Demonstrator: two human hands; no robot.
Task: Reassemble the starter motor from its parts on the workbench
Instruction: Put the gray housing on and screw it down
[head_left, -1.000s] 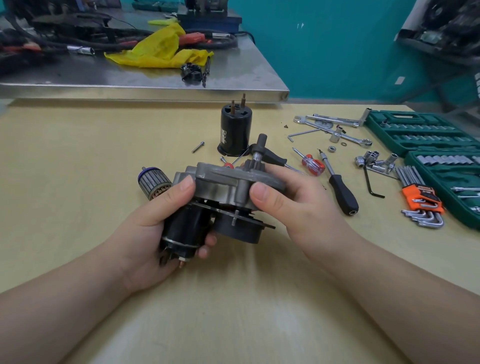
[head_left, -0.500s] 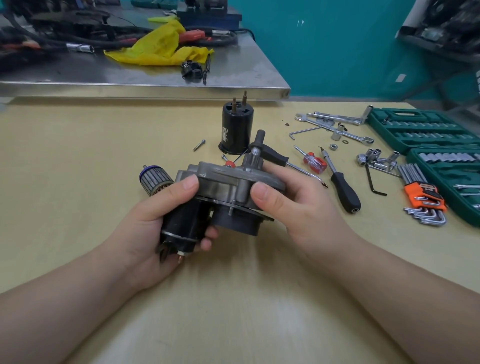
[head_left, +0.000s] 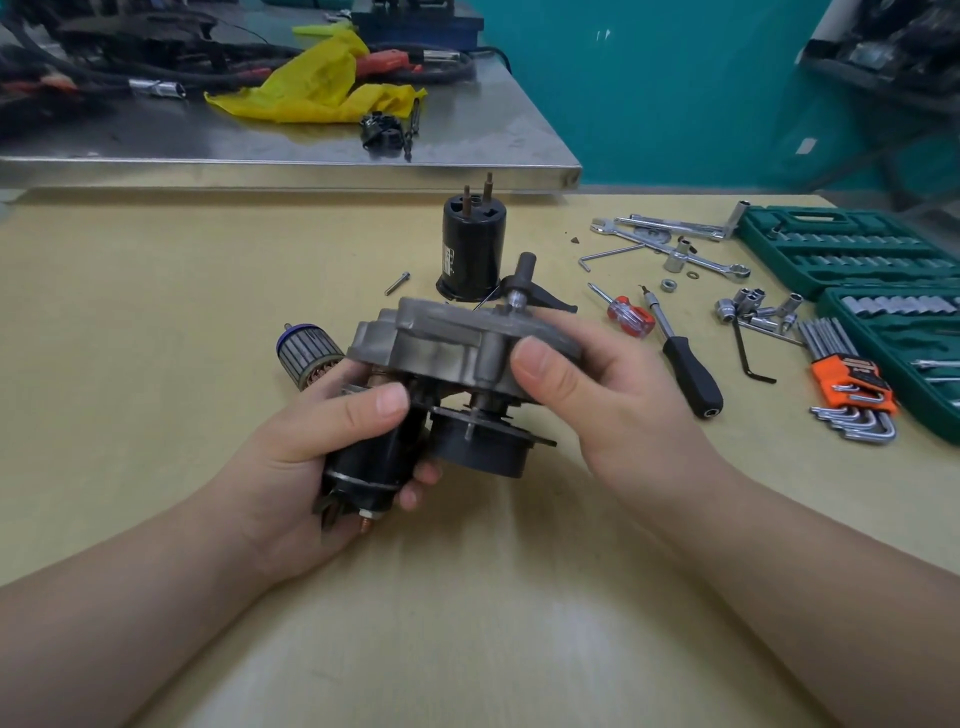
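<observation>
Both hands hold the starter motor assembly (head_left: 457, 358) above the workbench (head_left: 156, 322). The left hand (head_left: 311, 452) wraps its black cylinder (head_left: 374, 457); the right hand (head_left: 597, 384) pinches the grey housing's edge. The armature (head_left: 306, 358) and black casing (head_left: 470, 254) stand on the bench behind.

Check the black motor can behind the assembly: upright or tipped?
Upright. The black motor can stands on its wide end on the workbench, with its two studs pointing up, and neither hand touches it.
</observation>
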